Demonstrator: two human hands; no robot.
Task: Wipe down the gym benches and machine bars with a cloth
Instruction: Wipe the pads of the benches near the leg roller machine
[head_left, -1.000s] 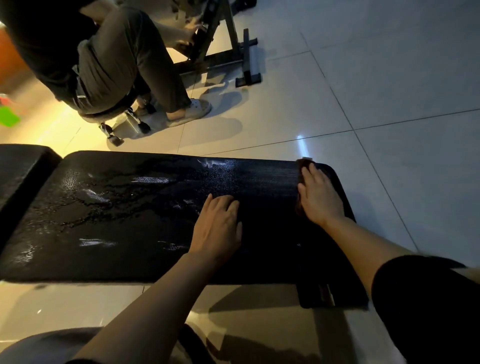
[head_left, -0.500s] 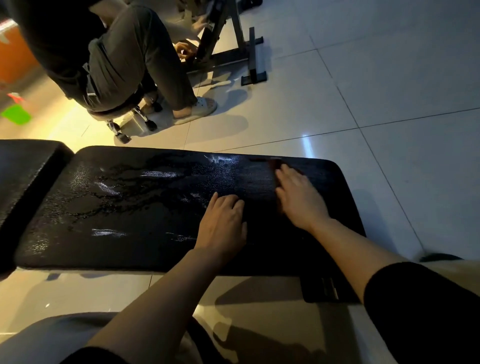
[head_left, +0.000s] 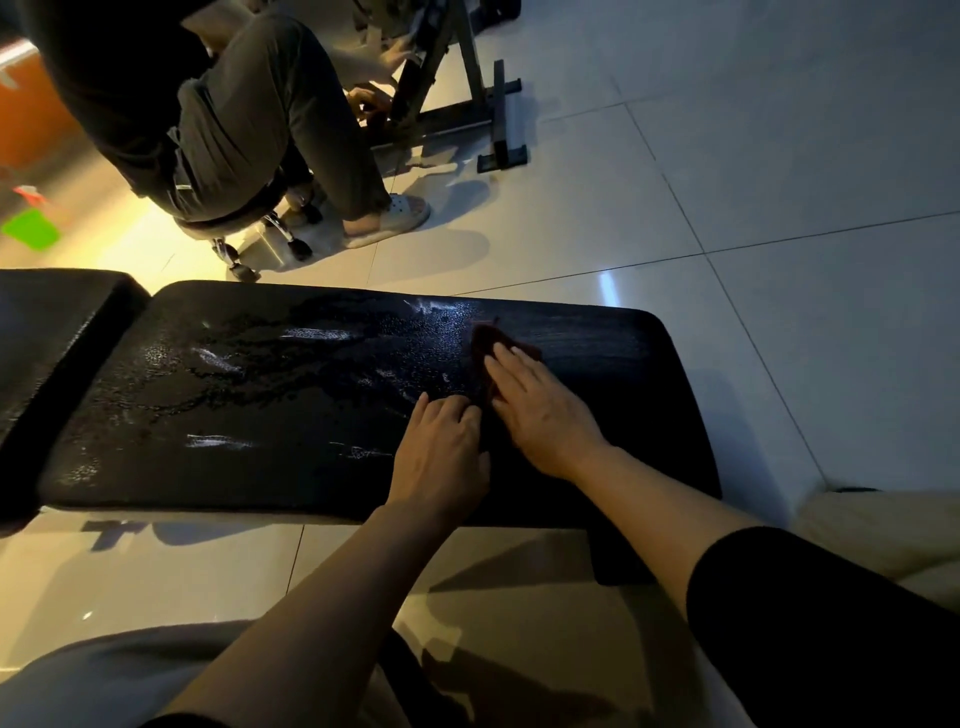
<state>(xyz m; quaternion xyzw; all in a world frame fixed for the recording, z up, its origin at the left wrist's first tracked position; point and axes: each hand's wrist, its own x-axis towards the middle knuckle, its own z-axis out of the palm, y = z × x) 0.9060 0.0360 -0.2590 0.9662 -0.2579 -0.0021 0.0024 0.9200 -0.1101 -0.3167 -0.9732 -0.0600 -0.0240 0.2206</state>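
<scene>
The bench pad (head_left: 291, 415) lies across in front of me, black and pebbled, and most of its left part is beaded with wet spray, while the strip to the right of my hands looks dull and smeared. To do this stroke well, I judge I should press evenly and sweep leftward into the droplets, overlapping each pass so no streak is left. My right hand (head_left: 540, 410) lies flat with straight fingers, pressing the dark reddish cloth (head_left: 485, 338) onto the middle of the pad. My left hand (head_left: 441, 447) rests just beside it, fingers slightly bent on the pad, holding nothing and steadying me.
</scene>
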